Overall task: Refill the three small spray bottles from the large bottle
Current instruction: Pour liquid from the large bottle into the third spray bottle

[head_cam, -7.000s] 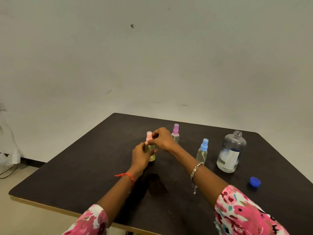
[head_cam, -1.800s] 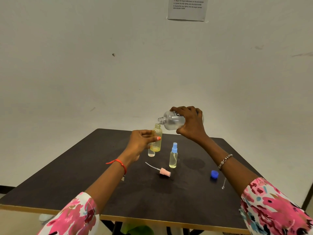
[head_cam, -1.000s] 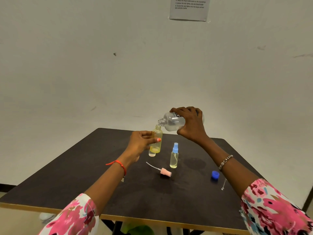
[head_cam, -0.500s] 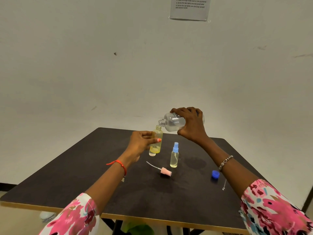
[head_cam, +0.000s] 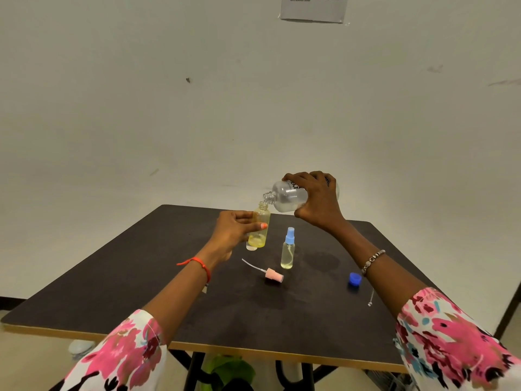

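Note:
My left hand (head_cam: 232, 230) holds a small uncapped bottle (head_cam: 260, 225) of yellowish liquid upright above the table. My right hand (head_cam: 317, 201) grips the large clear bottle (head_cam: 286, 197), tipped on its side with its open neck right over the small bottle's mouth. The pink spray cap (head_cam: 272, 275) with its dip tube lies on the table. A small bottle with a blue spray cap (head_cam: 288, 249) stands beside it. A third small bottle (head_cam: 251, 246) is mostly hidden behind the held one.
The dark table (head_cam: 141, 292) has a light front edge. The large bottle's blue cap (head_cam: 354, 278) lies at the right, near a small metal chain (head_cam: 370, 299). A paper sheet (head_cam: 313, 8) hangs on the white wall. Something green (head_cam: 228, 371) sits under the table.
Seven seconds ago both hands were on the pink-capped bottle and the large bottle stood on the table. Over the last second the tipped large bottle has stayed at the small bottle's mouth.

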